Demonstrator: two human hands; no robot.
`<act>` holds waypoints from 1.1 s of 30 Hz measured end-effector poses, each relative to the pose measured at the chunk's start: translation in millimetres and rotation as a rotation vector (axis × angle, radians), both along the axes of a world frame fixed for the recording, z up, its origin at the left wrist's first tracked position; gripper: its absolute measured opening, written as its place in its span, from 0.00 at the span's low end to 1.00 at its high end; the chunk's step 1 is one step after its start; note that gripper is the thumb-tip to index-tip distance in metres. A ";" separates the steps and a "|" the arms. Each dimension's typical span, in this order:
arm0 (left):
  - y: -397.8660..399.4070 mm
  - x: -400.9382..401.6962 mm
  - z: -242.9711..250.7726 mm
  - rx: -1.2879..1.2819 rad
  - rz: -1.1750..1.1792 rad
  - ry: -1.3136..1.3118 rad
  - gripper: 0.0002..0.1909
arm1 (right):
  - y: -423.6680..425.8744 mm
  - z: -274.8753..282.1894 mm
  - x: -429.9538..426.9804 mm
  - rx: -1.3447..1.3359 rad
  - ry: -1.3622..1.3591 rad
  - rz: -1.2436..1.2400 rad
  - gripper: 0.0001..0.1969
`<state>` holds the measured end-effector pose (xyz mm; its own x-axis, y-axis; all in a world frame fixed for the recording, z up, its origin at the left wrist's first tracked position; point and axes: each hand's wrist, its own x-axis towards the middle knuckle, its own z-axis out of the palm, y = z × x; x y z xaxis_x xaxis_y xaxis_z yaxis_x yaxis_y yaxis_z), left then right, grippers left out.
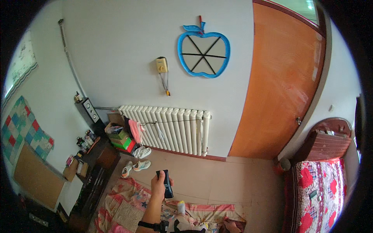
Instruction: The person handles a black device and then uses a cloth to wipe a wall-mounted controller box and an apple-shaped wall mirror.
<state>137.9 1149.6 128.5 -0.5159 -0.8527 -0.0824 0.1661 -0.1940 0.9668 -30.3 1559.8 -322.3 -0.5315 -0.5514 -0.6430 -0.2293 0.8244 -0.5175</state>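
Note:
My left hand (158,185) reaches up from the bottom, left of centre, with a black strap and a small device on its wrist. It is closed around a slim black handheld device (167,186), thumb on top and fingertips at the right side; whether this is a phone or a remote control, I cannot tell. My right hand is out of view. Below lies a pink and cream patterned floor cloth (209,208). A light sock with a yellow toe (181,207) shows on it, near my legs.
Sneakers (142,165) stand by stacked boxes (123,141) and a white radiator (172,129). At left is a dark cabinet (106,157) with bottles. An orange-brown door (276,87) and a bed with a floral cover (320,186) are at right. A blue apple-shaped frame (180,55) hangs on the wall.

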 end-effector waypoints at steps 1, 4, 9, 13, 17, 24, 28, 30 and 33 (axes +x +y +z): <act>-2.0 4.2 1.1 0.005 -0.003 0.006 0.25 | -12.3 -8.7 -4.8 -0.047 0.034 0.019 0.27; -13.8 36.4 2.8 -0.055 0.075 0.025 0.22 | -60.5 39.9 9.5 -0.302 -0.044 -0.184 0.28; -63.4 113.7 -22.7 0.085 0.198 0.126 0.19 | -82.3 62.5 8.2 0.172 -0.179 -0.041 0.26; -90.9 179.9 -3.4 0.065 0.554 -0.008 0.19 | -57.2 68.6 30.9 0.316 -0.190 0.070 0.26; -143.6 275.2 -42.9 0.077 0.454 0.199 0.22 | -59.8 72.8 65.3 0.322 -0.127 0.141 0.27; -234.9 390.6 -84.2 0.260 0.619 0.497 0.16 | -211.4 83.1 150.5 -0.017 0.219 0.349 0.30; -255.8 435.8 -80.7 0.261 0.632 0.488 0.26 | -348.2 180.6 211.6 -0.100 -0.049 0.028 0.32; -269.3 456.5 -88.0 0.278 0.647 0.450 0.26 | -383.2 208.9 228.0 -0.094 -0.030 0.105 0.31; -285.4 479.1 -100.0 0.210 0.617 0.390 0.25 | -400.8 205.5 238.7 -0.187 -0.018 0.093 0.28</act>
